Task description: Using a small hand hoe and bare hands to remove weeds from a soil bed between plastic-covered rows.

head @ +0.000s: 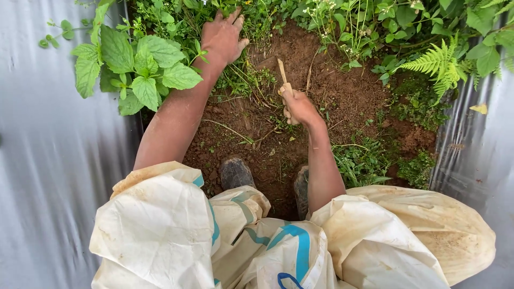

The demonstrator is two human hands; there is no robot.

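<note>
Your right hand (300,107) is fisted around a small wooden-handled tool (282,75), whose long axis points toward 12 o'clock into the bare soil (342,91). Your left hand (222,37) lies open, fingers spread, on the weeds (241,80) at 11 o'clock.

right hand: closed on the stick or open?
Closed. The right hand is fisted around the wooden stick, whose tip points into the bare soil.

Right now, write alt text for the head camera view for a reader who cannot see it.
Seen from above, a person's right hand grips a small wooden-handled tool over a patch of bare brown soil, while the left hand presses into leafy weeds. Muddy boots and a stained cream garment fill the foreground, between silvery plastic sheets.
</note>
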